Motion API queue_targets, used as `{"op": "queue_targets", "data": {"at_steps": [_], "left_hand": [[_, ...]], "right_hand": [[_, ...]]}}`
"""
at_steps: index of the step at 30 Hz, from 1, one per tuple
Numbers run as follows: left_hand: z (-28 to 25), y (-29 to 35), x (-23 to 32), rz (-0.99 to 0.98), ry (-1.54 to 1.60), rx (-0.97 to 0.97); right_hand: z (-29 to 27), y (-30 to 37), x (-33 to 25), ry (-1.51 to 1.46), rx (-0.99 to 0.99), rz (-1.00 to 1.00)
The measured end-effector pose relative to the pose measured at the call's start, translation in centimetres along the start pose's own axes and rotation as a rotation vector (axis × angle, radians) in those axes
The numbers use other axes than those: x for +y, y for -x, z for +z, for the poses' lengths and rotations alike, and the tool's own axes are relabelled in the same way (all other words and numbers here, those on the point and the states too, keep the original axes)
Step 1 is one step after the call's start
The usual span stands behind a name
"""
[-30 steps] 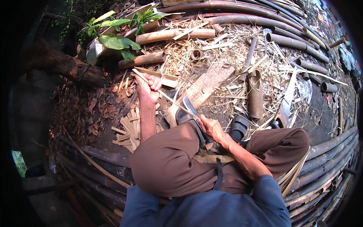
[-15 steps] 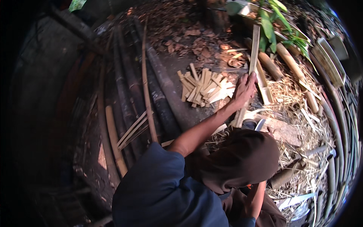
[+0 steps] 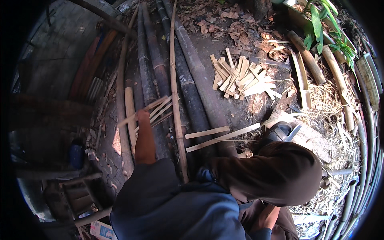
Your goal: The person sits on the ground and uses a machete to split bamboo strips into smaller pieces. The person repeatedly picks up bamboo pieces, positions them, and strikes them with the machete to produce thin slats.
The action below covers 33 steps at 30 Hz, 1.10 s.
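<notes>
At the left, my left hand (image 3: 142, 116) is closed around a flat bamboo strip (image 3: 157, 103), over several pale strips (image 3: 162, 109) lying across dark bamboo poles. My right forearm (image 3: 269, 217) shows at the bottom, but that hand is hidden behind my bent knee (image 3: 286, 172) in brown cloth. Past the knee, a metal blade (image 3: 295, 132) sticks up beside my dark sandal (image 3: 281, 130); its grip is out of sight. Two longer strips (image 3: 224, 137) rest across the poles left of the knee. A heap of short, split bamboo pieces (image 3: 242, 76) lies on the soil ahead.
Long dark bamboo poles (image 3: 192, 64) run away from me on the left. Cut bamboo lengths (image 3: 306, 58) and a split trough-like piece (image 3: 302, 80) lie at the far right. Shavings (image 3: 324, 102) surround a flat board (image 3: 310, 140). Dry leaves (image 3: 224, 24) cover the ground beyond.
My left arm has swung from the upright strip near the split pieces to the strips at the left, where the hand grips a strip. The view has shifted left.
</notes>
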<state>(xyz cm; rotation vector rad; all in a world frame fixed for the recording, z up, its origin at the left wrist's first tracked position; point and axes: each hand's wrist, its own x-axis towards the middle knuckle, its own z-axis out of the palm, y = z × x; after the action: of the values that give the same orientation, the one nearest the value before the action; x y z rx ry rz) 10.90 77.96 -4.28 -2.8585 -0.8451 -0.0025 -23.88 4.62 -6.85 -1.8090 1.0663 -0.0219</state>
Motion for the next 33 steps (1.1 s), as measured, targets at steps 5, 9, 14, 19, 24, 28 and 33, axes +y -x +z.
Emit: {"op": "queue_targets", "data": {"at_steps": [5,9,14,19,24,28,33], "left_hand": [[1.4,4.6,1.7,-0.164,0.024,-0.107],[2.3,5.2,2.9,-0.189,-0.068,-0.221],[3.5,4.4,4.7,-0.792,0.231,0.218],[0.8,3.7,13.0,-0.61,0.514,0.641],[-4.2,4.8,21.4,0.036,0.826,0.686],[-7.7,6.5,32.6,0.378,1.259,0.23],[-11.9,21.1,52.0,0.93,1.246,-0.576]], "right_hand": [[-0.2,0.8,2.3,0.035,0.015,0.057],[0.7,1.5,2.9,0.048,-0.005,0.075],[1.5,2.2,3.6,0.042,-0.011,0.083],[2.5,0.8,4.3,0.034,0.042,0.074],[6.6,-1.8,4.7,0.051,0.027,0.033],[9.6,-2.6,1.9,0.199,0.01,0.01],[10.0,-4.5,5.7,-0.092,0.06,0.063]]}}
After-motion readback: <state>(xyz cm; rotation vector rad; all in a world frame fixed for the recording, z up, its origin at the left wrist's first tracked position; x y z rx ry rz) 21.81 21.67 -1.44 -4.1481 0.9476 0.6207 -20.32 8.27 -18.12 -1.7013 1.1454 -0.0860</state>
